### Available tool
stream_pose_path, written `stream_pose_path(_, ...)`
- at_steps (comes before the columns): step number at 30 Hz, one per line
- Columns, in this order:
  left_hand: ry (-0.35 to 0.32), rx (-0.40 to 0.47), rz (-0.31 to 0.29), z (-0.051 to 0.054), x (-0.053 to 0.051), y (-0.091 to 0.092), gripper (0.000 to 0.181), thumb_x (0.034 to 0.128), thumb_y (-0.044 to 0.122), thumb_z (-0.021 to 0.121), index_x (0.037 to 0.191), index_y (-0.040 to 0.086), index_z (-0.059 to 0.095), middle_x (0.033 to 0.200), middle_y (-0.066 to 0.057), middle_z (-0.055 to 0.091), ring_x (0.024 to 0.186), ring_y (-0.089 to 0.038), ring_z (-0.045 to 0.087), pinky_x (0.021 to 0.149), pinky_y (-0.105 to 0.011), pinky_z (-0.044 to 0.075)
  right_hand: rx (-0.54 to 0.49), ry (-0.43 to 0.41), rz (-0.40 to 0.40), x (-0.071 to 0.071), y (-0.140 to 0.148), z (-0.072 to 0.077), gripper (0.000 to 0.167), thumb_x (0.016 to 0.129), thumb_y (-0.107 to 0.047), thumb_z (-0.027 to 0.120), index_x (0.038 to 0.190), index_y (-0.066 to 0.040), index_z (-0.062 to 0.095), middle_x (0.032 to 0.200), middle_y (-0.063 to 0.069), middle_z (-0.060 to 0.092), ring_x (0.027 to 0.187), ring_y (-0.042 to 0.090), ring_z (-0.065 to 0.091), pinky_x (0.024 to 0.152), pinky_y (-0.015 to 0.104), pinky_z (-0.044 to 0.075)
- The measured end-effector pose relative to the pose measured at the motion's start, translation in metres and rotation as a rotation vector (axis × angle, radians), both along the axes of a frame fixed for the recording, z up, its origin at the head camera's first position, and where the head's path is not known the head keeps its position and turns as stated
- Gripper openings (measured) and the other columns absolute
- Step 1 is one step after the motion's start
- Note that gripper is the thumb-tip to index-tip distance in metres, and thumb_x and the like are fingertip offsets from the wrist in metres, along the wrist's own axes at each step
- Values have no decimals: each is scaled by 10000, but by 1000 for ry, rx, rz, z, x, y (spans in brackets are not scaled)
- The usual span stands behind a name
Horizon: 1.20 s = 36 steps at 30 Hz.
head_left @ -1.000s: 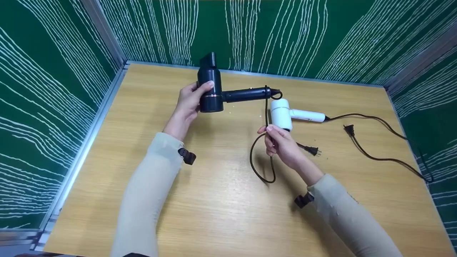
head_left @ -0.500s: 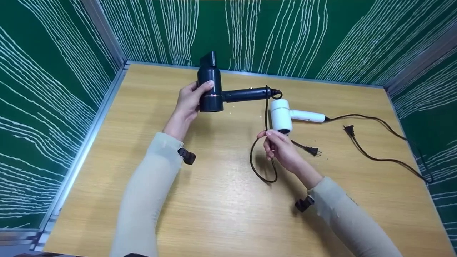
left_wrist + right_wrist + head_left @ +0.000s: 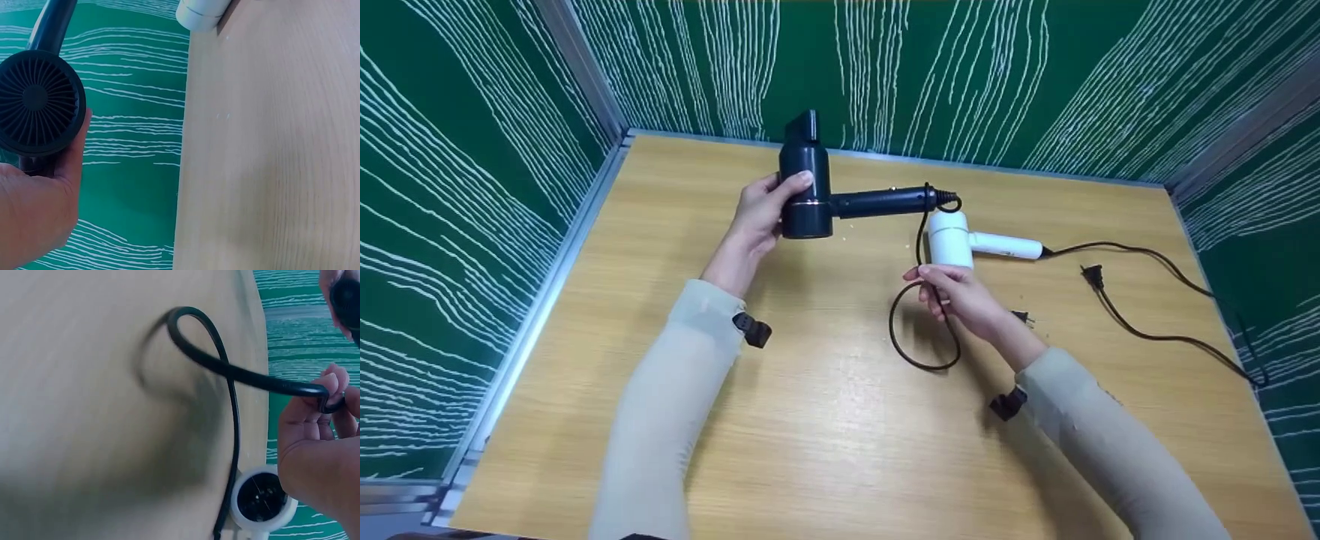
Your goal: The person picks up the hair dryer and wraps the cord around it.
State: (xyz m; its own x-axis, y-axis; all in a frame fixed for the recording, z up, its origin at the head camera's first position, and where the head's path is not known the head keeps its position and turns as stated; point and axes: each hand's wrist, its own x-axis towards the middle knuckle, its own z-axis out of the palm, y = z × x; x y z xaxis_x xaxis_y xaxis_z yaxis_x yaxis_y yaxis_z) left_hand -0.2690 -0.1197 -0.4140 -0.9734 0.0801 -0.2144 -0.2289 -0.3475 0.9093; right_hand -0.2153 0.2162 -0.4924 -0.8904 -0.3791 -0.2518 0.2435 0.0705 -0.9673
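My left hand (image 3: 757, 210) grips the barrel of a black hair dryer (image 3: 805, 223), its thumb across the front. The dryer is held above the table, its flat nozzle toward the back wall and its handle toward the right. In the left wrist view the dryer's round rear grille (image 3: 35, 95) faces the camera. My right hand (image 3: 975, 304) pinches the dryer's black cord (image 3: 892, 330) between thumb and fingers, below the handle's end. A loop of cord hangs under the fingers. Just behind that hand lies a white hair dryer (image 3: 950, 241), its lower end hidden in the head view.
The white dryer's cord (image 3: 1140, 246) runs right over the table (image 3: 810, 435) edge and back to a plug (image 3: 1093, 276). Another black plug (image 3: 1021, 316) lies partly hidden behind my right wrist. Green walls (image 3: 877, 75) with white lines enclose the table's back and sides.
The black dryer has shifted slightly right in my left hand's grip. My right hand dipped a little, then rose with the cord; the hanging loop is rounder and the plug behind the wrist is more covered.
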Motion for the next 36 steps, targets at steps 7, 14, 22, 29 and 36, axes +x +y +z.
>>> stream_pose_path(7, 26, 0, -84, 10, 5, -4, 562, 967, 298, 782, 1433, 35, 611, 1374, -183, 645, 1208, -337, 634, 1099, -512, 514, 110, 52, 56, -17, 12, 22, 418, 1126, -305, 571, 1244, 80, 683, 808, 28, 621, 601, 107, 531, 541, 221, 483)
stream_pose_path(14, 40, -32, -151, 14, 9, -5, 538, 973, 288, 777, 1425, 39, 625, 1368, -182, 657, 1212, -339, 642, 1099, -501, 518, 238, 114, 29, -35, 25, 48, 362, 1112, -294, 603, 1152, 35, 749, 780, 19, 649, 576, 90, 510, 528, 222, 453)
stream_pose_path(22, 42, -71, -191, 11, 11, -4, 538, 971, 303, 780, 1425, 53, 636, 1370, -175, 664, 1217, -334, 640, 1099, -502, 519, 402, 206, 92, -58, 35, 83, 237, 1096, -105, 552, 1108, -83, 788, 764, 7, 656, 535, 91, 496, 484, 214, 423)
stream_pose_path(29, 61, -114, -217, 7, 11, -1, 502, 970, 270, 763, 1399, 33, 658, 1313, -199, 688, 1162, -331, 673, 1068, -506, 546, 556, 288, 185, -71, 30, 108, 299, 1108, -284, 603, 1141, -56, 794, 763, -6, 607, 543, 82, 462, 474, 209, 367)
stream_pose_path(36, 69, -168, -223, 2, 9, 1, 503, 974, 307, 775, 1388, 41, 669, 1304, -182, 700, 1154, -320, 685, 1053, -479, 563, 622, 347, 219, -75, 15, 130, 302, 1100, -277, 605, 1145, -38, 785, 728, -2, 570, 575, 85, 449, 513, 221, 393)
